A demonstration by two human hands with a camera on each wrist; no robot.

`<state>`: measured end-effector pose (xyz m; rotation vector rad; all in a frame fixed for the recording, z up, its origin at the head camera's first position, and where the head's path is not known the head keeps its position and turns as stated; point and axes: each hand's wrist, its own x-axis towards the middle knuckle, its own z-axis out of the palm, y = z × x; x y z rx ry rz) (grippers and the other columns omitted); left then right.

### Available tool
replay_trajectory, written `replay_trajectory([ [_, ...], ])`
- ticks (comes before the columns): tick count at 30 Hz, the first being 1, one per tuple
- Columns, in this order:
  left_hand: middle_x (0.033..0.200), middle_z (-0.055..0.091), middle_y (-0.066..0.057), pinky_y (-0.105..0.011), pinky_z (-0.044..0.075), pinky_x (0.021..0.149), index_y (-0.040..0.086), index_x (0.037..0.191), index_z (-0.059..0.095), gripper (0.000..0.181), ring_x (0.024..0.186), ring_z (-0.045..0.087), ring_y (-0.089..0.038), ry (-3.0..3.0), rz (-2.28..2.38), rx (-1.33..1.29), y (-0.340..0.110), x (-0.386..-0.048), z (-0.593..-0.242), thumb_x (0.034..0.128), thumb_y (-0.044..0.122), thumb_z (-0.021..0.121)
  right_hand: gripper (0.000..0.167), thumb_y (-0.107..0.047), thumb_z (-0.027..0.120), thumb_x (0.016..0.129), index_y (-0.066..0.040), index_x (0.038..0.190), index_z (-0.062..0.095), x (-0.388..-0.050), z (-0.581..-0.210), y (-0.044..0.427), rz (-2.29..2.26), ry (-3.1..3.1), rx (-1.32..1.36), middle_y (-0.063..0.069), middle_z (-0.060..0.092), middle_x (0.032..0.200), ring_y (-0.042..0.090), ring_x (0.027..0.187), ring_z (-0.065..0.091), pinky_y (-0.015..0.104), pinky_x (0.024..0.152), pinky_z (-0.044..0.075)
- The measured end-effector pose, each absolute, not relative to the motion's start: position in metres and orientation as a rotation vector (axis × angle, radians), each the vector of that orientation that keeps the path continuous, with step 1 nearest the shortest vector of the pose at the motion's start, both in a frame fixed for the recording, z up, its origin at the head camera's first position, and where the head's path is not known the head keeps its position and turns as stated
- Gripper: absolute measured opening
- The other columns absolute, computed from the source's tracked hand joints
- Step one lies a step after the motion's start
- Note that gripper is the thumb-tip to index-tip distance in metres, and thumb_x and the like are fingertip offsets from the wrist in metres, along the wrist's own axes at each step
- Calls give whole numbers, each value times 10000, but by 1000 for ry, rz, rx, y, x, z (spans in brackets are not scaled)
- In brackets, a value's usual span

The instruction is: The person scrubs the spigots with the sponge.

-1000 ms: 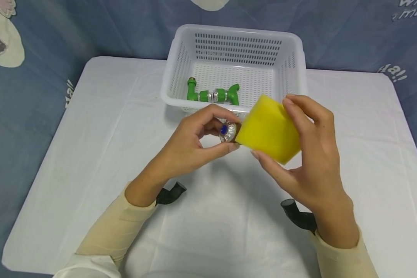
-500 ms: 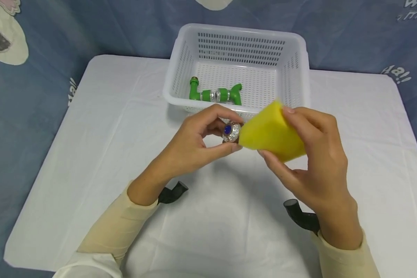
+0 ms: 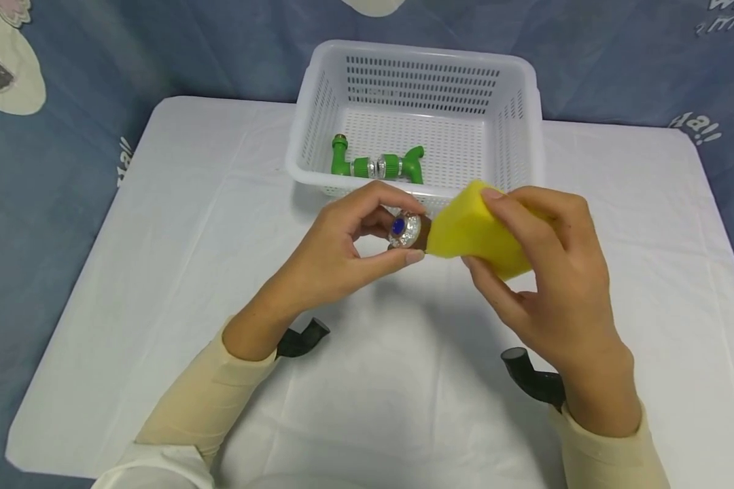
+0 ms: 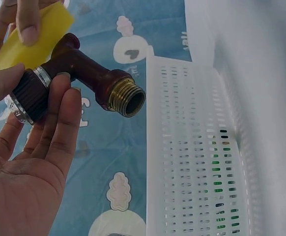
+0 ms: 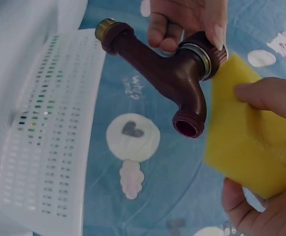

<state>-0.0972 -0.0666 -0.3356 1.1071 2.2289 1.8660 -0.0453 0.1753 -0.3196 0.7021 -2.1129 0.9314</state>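
Note:
Above the table, my left hand (image 3: pixel 342 248) grips a dark red tap (image 4: pixel 86 69) by its ribbed handle, which has silver trim and a blue cap. The threaded brass end and the open spout show in the right wrist view, free of the fingers. My right hand (image 3: pixel 565 292) pinches a yellow sponge (image 5: pixel 241 137) between thumb and fingers. In the head view the sponge's left end meets the tap just right of the handle and hides part of its body.
Behind the hands stands a white perforated plastic basket (image 3: pixel 514 88). Two green taps (image 3: pixel 406 166) with clear-and-green handles lie inside it, along its near left side. A white cloth covers the table (image 3: pixel 220 190), and a blue printed curtain (image 3: pixel 238 47) hangs behind.
The sponge has turned and tilted, its broad face now slanting and its edge narrower. My right hand has shifted slightly to the right and rotated. The tap and left hand stay nearly in place.

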Motion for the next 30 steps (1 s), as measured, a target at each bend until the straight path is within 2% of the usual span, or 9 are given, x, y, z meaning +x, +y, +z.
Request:
replay_trajectory([
  [6,1199,674,-7,-349,610,872,40,1268,644,440,953,692,-148,2207,1863,1116,-66,-97,-335,875,-1,836,551,-13,844,791,-73,1307,660,-44,-320,173,916,-2135,716,244,582,1228,430,1120,576,285,1007,477],
  [13,1211,679,4,-346,613,857,49,1261,652,438,945,686,-146,2229,1862,1103,-67,-97,-334,871,14,847,582,67,807,785,-111,1320,660,-43,-317,176,792,-2211,700,264,583,1213,477,1058,541,465,859,446],
  [19,1203,678,15,-352,614,845,54,1273,651,451,929,683,-140,2215,1853,1085,-67,-97,-335,869,13,847,582,43,846,757,-86,1294,663,-44,-319,174,892,-2122,665,234,581,1233,438,1124,553,286,983,464],
  [21,1203,681,13,-350,614,840,50,1276,651,453,926,682,-138,2207,1847,1083,-66,-97,-335,869,12,847,581,35,853,762,-87,1297,662,-44,-320,172,904,-2112,674,231,580,1239,437,1125,553,279,980,465],
  [30,1195,687,0,-346,617,830,40,1255,656,458,922,682,-143,2218,1858,1088,-67,-96,-334,849,4,864,572,58,805,788,-123,1315,674,-42,-317,174,806,-2216,732,264,581,1238,482,1076,531,473,858,442],
])
